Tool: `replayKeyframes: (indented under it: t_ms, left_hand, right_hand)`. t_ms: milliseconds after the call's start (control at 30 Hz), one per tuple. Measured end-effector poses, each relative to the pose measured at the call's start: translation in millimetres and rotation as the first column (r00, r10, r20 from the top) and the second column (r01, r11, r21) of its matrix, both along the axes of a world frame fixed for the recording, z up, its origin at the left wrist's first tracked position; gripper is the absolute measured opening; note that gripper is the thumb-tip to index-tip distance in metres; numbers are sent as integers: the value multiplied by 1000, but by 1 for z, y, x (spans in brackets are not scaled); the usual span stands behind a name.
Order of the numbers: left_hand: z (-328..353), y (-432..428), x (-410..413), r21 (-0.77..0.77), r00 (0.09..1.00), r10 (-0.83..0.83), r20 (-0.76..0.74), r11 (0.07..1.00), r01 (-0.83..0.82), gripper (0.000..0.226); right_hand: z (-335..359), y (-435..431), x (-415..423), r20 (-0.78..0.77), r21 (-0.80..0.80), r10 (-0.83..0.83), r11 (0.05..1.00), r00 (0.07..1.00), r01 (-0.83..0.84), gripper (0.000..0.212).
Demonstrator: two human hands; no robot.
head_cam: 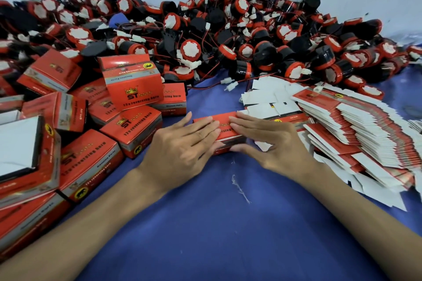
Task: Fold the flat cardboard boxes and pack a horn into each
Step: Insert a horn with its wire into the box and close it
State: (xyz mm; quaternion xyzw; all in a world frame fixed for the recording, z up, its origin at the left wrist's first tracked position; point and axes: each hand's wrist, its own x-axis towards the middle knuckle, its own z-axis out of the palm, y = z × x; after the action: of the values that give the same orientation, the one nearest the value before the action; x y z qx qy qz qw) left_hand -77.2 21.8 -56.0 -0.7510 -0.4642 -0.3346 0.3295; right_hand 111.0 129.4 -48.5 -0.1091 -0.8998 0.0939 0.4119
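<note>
A red cardboard box [228, 136], partly flattened, lies on the blue cloth in the middle. My left hand [182, 143] holds its left half with straight fingers on the top face and the thumb against the near edge. My right hand [269, 141] holds the right half the same way, and the fingertips of both hands almost meet on top. A big pile of red and black horns [228, 36] with thin wires and white plugs fills the back. Flat, unfolded boxes [356, 125] are stacked in a fanned heap at the right.
Several folded red boxes [91, 121] printed "12v reversing horn" are piled at the left, one [18, 143] showing a white inner flap. The blue cloth [217, 223] covers the surface in front of me. A pale wall stands behind the horns.
</note>
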Motion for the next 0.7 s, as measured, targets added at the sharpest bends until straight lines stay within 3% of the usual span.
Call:
replayKeyframes:
  t_ms: [100, 167, 233, 367, 500, 567, 700]
  left_hand:
    - [0, 0, 2, -38, 988, -9, 156, 999, 15, 13]
    - [4, 0, 1, -76, 941, -57, 335, 993, 87, 11]
    - [7, 2, -2, -113, 901, -89, 424, 982, 150, 10]
    - [6, 3, -9, -117, 952, -115, 283, 981, 153, 8]
    - [4, 6, -4, -12, 989, -54, 136, 998, 56, 9]
    - [3, 6, -2, -13, 985, -25, 168, 1000, 28, 9]
    - [7, 10, -4, -115, 907, -48, 419, 988, 105, 7]
  right_hand:
    - [-2, 3, -1, 13, 116, -31, 993, 999, 29, 28]
    - [-1, 3, -2, -17, 97, -41, 994, 999, 43, 22]
    - [-1, 2, -3, -27, 64, -63, 996, 998, 65, 20]
    - [0, 1, -2, -7, -19, -55, 998, 998, 55, 18]
    - [2, 3, -4, 8, -28, -69, 997, 998, 69, 19]
    - [1, 2, -4, 1, -79, -64, 995, 998, 64, 21]
    - [1, 5, -3, -43, -198, -69, 978, 997, 59, 26]
